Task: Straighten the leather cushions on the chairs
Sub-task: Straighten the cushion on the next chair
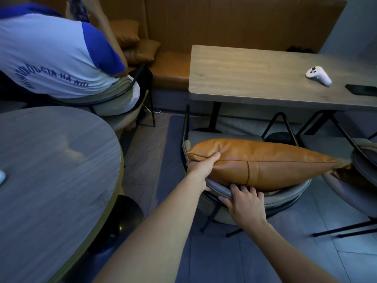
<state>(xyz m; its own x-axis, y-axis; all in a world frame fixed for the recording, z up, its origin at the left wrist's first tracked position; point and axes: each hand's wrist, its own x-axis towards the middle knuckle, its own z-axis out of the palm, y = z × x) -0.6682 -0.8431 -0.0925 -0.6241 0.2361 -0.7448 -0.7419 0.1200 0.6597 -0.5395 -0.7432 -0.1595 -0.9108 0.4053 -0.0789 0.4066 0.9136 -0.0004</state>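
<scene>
Chair [285, 198] in grey beside a wooden table [265, 78] carries a tan leather cushion [265, 162] on edge against its backrest; left hand [201, 168] clasps the cushion's left corner, right hand [245, 205] fingers spread, pressing its lower edge

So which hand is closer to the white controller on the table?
Right. The right hand sits at the leather cushion's lower edge; the left hand grips its far-left corner, farther from the white controller.

Blue lettering on the seated person's shirt [51, 58] reads partly "HA NOI".
</scene>
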